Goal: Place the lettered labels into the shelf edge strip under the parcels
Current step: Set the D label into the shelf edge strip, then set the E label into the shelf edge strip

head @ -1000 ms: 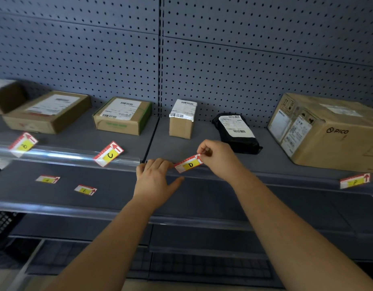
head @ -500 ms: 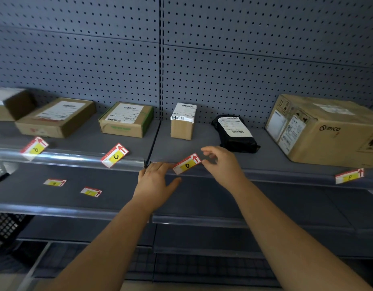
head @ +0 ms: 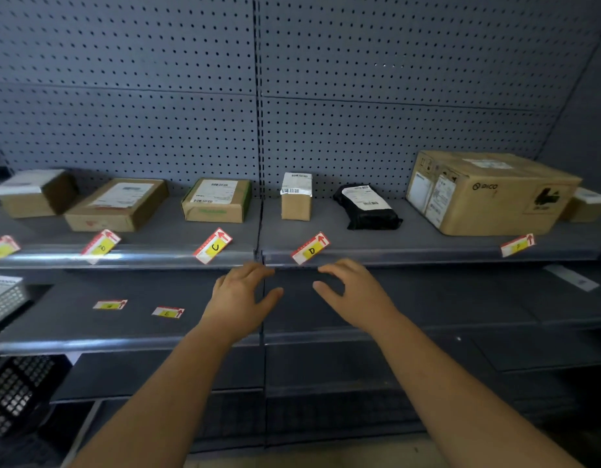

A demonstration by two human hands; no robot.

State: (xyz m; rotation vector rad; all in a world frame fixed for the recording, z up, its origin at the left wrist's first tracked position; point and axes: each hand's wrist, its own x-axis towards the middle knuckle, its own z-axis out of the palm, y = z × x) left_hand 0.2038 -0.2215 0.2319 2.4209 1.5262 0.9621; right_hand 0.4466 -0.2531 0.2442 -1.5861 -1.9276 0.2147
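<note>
Two bare forearms reach up from the bottom of the frame toward grey shelving. At the centre, the left hand (head: 240, 298) and the right hand (head: 355, 295) are both spread, fingers loosely bent, gripping nothing. Just above the right hand's fingertips (head: 322, 267), and not clearly touching them, the D label (head: 310, 248) sits tilted in the shelf edge strip (head: 393, 255), its red arrow corner pointing to the upper right. Left of it along the same strip stands the C label (head: 213, 246), then a blurred label (head: 101, 246) and, at the left edge of the frame, a cut-off label (head: 0, 248), all tilted the same way. Far to the right a faint label (head: 517, 244) leans in the strip. On the shelf above the D label stands a small upright box (head: 296, 196), with a black bag (head: 366, 206) and a large box (head: 488, 190) to its right, and a green-taped box (head: 216, 199) and a flat box (head: 118, 204) to its left. On the lower shelf (head: 72, 325), left of the hands, the E label (head: 168, 312) and an unreadable label (head: 110, 304) lie flat. A perforated wall (head: 157, 96) fills the upper frame.
</note>
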